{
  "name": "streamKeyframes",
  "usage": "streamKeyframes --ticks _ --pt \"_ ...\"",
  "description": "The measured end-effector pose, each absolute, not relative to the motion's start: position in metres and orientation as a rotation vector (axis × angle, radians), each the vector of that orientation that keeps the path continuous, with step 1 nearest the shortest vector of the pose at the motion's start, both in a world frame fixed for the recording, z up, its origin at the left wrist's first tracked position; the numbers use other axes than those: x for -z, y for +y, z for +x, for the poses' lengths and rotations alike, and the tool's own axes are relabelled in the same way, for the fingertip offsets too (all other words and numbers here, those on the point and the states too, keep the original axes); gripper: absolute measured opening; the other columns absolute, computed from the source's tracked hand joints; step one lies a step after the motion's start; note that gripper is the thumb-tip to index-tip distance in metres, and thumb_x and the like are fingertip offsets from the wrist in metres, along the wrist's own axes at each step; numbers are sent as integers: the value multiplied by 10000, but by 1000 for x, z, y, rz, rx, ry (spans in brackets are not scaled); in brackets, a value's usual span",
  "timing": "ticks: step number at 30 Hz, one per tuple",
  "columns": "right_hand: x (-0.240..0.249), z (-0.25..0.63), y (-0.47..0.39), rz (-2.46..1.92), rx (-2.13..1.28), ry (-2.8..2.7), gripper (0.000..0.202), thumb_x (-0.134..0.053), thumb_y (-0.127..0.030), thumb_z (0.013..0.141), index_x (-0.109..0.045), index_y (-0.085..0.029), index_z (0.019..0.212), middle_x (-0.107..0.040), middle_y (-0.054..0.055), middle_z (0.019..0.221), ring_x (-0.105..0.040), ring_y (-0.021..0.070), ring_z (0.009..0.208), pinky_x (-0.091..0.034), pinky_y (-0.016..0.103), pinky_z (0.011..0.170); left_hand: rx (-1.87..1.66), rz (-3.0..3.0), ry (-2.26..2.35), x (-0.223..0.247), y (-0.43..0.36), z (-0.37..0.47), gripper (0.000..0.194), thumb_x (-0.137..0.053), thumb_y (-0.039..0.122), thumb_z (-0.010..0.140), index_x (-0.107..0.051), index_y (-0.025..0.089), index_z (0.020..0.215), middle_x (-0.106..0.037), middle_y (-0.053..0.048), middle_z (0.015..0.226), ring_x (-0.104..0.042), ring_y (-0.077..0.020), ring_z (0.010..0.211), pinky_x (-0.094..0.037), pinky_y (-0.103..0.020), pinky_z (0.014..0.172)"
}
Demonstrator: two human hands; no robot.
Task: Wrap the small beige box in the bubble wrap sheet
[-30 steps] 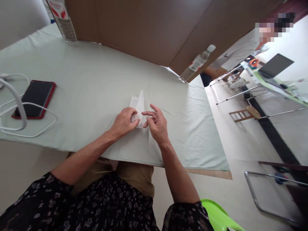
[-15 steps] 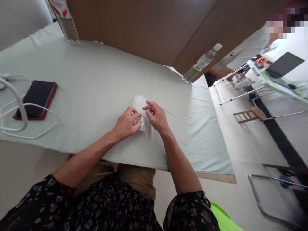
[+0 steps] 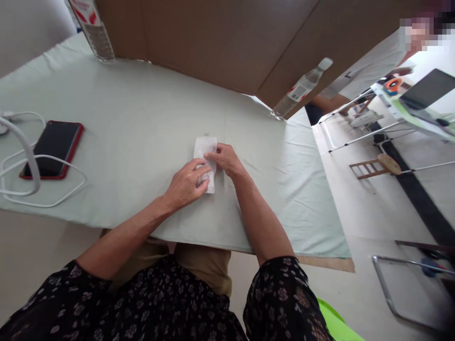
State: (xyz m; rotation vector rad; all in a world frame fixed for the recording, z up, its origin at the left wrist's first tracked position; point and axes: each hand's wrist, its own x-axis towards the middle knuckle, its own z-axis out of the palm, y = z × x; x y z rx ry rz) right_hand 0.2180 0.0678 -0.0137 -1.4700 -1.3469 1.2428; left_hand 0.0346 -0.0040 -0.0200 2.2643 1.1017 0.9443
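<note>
A folded white tissue (image 3: 206, 144) lies on the pale green tablecloth in front of me. My left hand (image 3: 185, 183) is curled over its near half, thumb and fingers closed about a crinkled part that they largely cover. At the tissue's right edge, my right hand (image 3: 229, 160) pinches it, with the thumb on top and the other fingers along the side. Whether anything is wrapped inside cannot be made out.
A phone in a red case (image 3: 53, 149) lies at left among white cables (image 3: 76, 187). Brown cardboard (image 3: 206, 42) stands along the back, with one water bottle (image 3: 97, 38) at left and another bottle (image 3: 302, 87) at right. Beyond are a person (image 3: 377, 61), a laptop (image 3: 426, 90) and a wooden stool (image 3: 387, 163).
My right hand has moved slightly left onto the tissue's edge and taken hold of it. The tissue's far part now lies flatter and straighter. The left hand stays nearly in place.
</note>
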Motion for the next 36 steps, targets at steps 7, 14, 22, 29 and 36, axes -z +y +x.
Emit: streamKeyframes --ticks 7,14,22,29,36 --pt "3 217 39 -1255 -1112 -1436 231 -774 -425 738 -711 -212 801 -671 -10 786 -606 154 764 -514 302 743 -951 2141 1280 21 -5 35 261 -664 269 857 -623 194 1104 -647 -100 1144 -661 -246 1038 -583 -402 925" --pt "-2 219 -16 -1252 -772 -1813 216 -659 -457 906 -761 -271 864 -780 44 1055 -706 224 1052 -537 414 1011 -1025 2084 1219 31 6 29 635 -791 313 753 -517 206 1317 -509 -170 1444 -494 -318 1372 -513 -482 1081" --pt "25 224 -50 -1241 -449 -2085 471 -723 -399 856 -682 -276 1309 -699 112 1391 -582 324 1389 -410 559 1192 -838 2108 1061 24 11 21 281 -590 99 711 -621 218 964 -705 -86 1242 -642 -258 1170 -516 -460 1045" --pt "20 217 -32 -1330 -520 -1874 247 -620 -330 925 -730 -272 1138 -749 84 1256 -667 257 1215 -505 450 1087 -839 2031 984 14 13 15 382 -609 307 759 -658 193 1120 -689 -124 1345 -628 -300 1273 -496 -478 1104" --pt "10 220 -6 -1411 -1216 -1452 386 -676 -566 825 -723 -187 878 -660 7 733 -549 130 605 -482 275 568 -684 1818 994 3 15 12 538 -613 310 729 -625 166 1247 -728 -71 1095 -682 -226 958 -568 -358 844"
